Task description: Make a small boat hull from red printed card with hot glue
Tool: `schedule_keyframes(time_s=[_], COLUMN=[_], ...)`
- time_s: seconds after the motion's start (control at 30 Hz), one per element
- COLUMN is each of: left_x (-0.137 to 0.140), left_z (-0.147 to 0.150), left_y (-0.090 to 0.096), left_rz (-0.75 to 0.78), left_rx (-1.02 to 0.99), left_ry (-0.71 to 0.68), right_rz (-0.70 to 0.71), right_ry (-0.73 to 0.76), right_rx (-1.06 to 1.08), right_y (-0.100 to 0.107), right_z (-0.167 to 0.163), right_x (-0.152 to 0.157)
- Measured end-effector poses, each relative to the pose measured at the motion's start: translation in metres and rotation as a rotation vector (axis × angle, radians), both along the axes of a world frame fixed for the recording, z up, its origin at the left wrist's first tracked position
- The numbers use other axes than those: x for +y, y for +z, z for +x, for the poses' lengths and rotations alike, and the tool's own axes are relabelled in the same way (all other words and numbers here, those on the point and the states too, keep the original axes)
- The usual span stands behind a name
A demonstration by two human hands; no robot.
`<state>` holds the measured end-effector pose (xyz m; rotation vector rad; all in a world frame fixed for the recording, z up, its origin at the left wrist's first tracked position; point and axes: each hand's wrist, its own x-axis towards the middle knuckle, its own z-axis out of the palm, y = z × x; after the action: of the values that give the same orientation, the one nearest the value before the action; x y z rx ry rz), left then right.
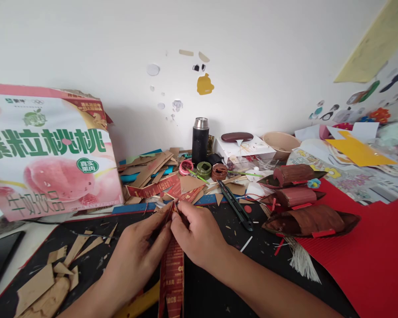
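Observation:
A red printed cardboard piece [174,282], cut into long strips, hangs down below my hands near the middle of the head view. My left hand [137,249] pinches its upper end from the left, fingertips pressed together. From the right, my right hand [199,232] grips the same end between thumb and forefinger, touching the left fingertips. What lies exactly between the fingertips is mostly hidden. A dark utility knife [235,205] rests on the black mat [215,291] to the right of my hands. Under my left wrist shows a yellow object [142,302], partly covered.
Cardboard scraps [36,285] lie at left, more [154,170] behind. A large drink carton [53,154] stands back left. Paint jars [204,170] and a black thermos [200,139] stand ahead. Three brown model boats [313,221] sit at right beside red corrugated sheet [378,247].

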<state>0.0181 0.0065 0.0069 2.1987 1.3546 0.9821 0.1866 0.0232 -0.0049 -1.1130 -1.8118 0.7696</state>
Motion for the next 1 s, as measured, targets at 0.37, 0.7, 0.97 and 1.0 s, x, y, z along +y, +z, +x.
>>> schedule_keyframes(time_s=[0.37, 0.7, 0.97, 1.0], left_x=[-0.0002, -0.0008, -0.0014, -0.0012], left_z=[-0.0003, 0.0006, -0.0007, -0.0007], left_y=[0.0018, 0.0031, 0.0026, 0.0028], left_rz=[0.012, 0.025, 0.022, 0.021], left_rx=[0.015, 0.016, 0.013, 0.016], left_ry=[-0.002, -0.005, -0.004, -0.005], right_rz=[0.008, 0.012, 0.007, 0.006], right_ry=[-0.004, -0.008, -0.002, -0.002], right_rx=[0.005, 0.003, 0.010, 0.008], right_y=[0.0003, 0.0001, 0.0003, 0.0004], right_z=[-0.0006, -0.0012, -0.0008, -0.0008], right_x=[0.0008, -0.0006, 0.0003, 0.0000])
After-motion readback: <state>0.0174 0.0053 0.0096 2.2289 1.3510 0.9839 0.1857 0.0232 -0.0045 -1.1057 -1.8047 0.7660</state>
